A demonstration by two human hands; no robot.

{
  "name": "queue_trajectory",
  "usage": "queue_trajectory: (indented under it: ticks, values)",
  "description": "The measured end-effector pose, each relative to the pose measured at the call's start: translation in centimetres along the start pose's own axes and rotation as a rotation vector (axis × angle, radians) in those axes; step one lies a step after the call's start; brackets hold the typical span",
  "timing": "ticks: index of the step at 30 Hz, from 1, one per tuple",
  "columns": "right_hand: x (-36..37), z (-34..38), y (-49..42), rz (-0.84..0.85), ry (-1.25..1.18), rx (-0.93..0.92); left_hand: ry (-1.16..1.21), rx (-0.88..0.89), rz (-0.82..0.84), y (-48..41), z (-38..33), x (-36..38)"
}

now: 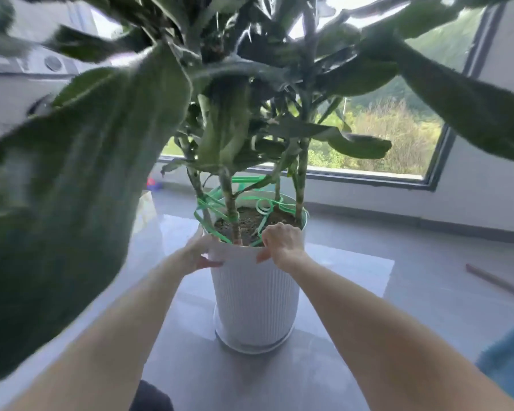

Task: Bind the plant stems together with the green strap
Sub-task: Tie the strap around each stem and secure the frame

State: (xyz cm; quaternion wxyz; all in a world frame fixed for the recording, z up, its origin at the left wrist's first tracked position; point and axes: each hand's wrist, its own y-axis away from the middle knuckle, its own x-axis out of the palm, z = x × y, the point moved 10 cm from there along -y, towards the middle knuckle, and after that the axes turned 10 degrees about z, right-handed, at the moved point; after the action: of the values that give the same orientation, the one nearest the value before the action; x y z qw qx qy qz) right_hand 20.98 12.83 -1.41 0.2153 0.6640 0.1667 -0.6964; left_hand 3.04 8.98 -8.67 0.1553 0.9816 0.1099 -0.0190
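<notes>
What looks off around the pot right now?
The green strap is slack: loose loops sag over the soil and the white pot rim rather than cinching the stems. Both the left hand and right hand grip the rim.

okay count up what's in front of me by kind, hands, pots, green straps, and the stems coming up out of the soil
Hands: 2, left hand and right hand, both on the pot's rim
White ribbed pot: 1
Green strap: 1 tangle, piece count unclear
Stems: about 4 visible; leaves may hide more
Total: about 8

Green strap looped loosely around upright plant stems, trailing onto soil
</notes>
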Motion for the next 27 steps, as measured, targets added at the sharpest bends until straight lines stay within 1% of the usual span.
queue_trajectory:
  ticks: [2,5,6,9,13,19,23,27]
  values:
    - [-0.1,0.3,0.0,0.011,-0.011,-0.005,0.102,0.031,0.03,0.2,0.2,0.4]
    - [-0.2,0.7,0.5,0.012,-0.03,-0.072,0.15,0.028,-0.007,0.7,0.7,1.2]
    - [0.0,0.5,0.7,0.023,-0.05,-0.089,0.187,0.013,-0.03,0.9,0.9,1.9]
    - [-0.1,-0.1,1.5,0.018,-0.16,-0.139,0.2,-0.04,-0.179,2.0,1.5,3.0]
    - [-0.3,-1.9,2.4,0.02,-0.271,-0.162,0.217,-0.073,-0.271,3.1,1.6,3.2]
    - [-0.1,-2.5,2.5,-0.001,-0.271,-0.206,0.2,-0.068,-0.287,2.9,1.6,2.5]
    - [0.0,-2.2,1.8,0.012,-0.237,-0.21,0.215,-0.04,-0.239,2.6,1.5,2.3]
    - [-0.2,-1.5,1.6,-0.029,-0.17,-0.202,0.201,-0.017,-0.186,1.6,1.4,1.6]
